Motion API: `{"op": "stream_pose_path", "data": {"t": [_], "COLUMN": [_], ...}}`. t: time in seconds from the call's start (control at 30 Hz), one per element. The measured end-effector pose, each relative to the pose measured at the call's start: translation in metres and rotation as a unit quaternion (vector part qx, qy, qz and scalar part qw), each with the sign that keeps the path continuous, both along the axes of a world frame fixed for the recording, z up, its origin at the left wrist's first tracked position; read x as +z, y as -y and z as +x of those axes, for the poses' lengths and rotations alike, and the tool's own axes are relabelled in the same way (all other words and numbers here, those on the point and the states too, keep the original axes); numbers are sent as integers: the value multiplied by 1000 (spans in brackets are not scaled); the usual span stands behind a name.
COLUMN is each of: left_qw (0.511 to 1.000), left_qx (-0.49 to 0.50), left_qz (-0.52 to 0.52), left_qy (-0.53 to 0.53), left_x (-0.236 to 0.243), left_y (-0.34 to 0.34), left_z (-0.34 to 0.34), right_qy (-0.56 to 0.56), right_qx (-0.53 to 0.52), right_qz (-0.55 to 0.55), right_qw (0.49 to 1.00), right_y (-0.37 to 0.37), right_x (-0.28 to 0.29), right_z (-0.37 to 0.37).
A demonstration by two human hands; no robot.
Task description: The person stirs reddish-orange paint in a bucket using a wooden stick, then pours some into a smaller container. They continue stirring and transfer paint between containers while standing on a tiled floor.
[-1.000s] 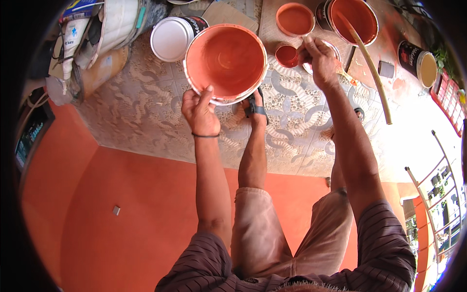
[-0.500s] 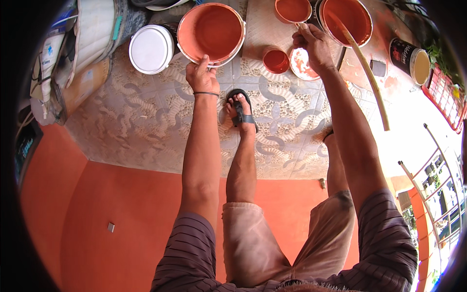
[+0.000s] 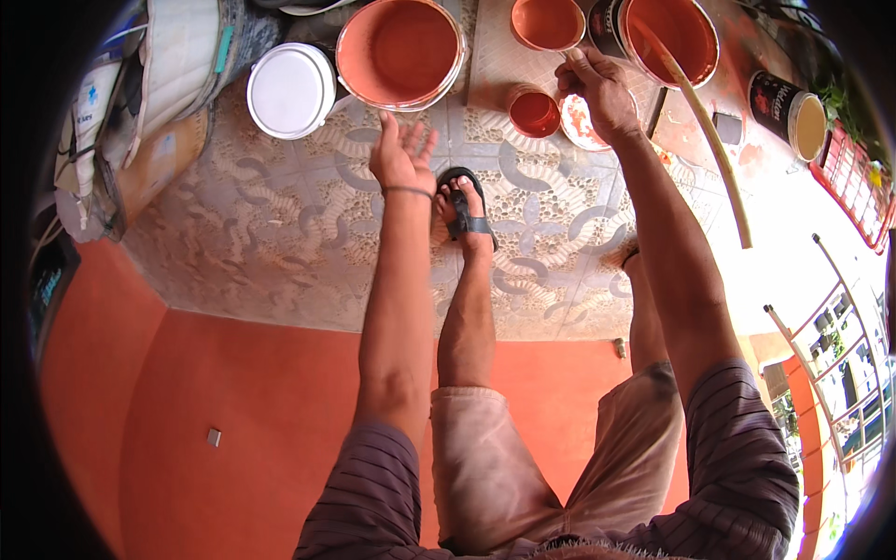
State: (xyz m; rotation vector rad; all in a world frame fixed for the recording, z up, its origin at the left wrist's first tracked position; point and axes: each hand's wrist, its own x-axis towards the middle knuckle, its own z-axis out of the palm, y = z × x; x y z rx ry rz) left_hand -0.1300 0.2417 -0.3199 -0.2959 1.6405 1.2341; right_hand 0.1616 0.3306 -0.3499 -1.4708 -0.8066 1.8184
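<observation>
My left hand [image 3: 404,161] is off the bucket, fingers spread, with nothing in it. Just beyond its fingertips stands a wide bucket [image 3: 401,56] coated inside with orange-red paint. My right hand [image 3: 602,98] is closed round the handle of a dipper [image 3: 547,23], whose round bowl holds orange-red paint. Right of the dipper is a black paint bucket [image 3: 609,28] with orange-red paint inside and a long wooden stick [image 3: 707,131] leaning out over its rim. Below the dipper sit a small paint-stained cup [image 3: 534,112] and a white lid [image 3: 577,117] smeared with paint, partly hidden by my right hand.
A white-lidded bucket [image 3: 291,91] stands left of the wide bucket. Sacks [image 3: 173,75] are piled at the far left. To the right lie a black tub [image 3: 789,117] on its side and a red crate [image 3: 854,187]. My sandalled foot [image 3: 464,207] is on the patterned tile floor.
My left hand has let go of the wide bucket's rim and drawn back toward me, its fingers opening. The dipper in my right hand has shifted slightly left.
</observation>
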Motion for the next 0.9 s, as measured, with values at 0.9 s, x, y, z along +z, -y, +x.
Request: {"op": "stream_pose_path", "data": {"t": [0.9], "left_qw": [964], "left_qx": [-65], "left_qz": [-100], "left_qy": [239], "left_x": [159], "left_y": [122], "left_z": [173], "right_qy": [27], "right_qx": [65], "right_qz": [61], "right_qw": [996], "right_y": [-5], "right_x": [28], "right_z": [-38]}}
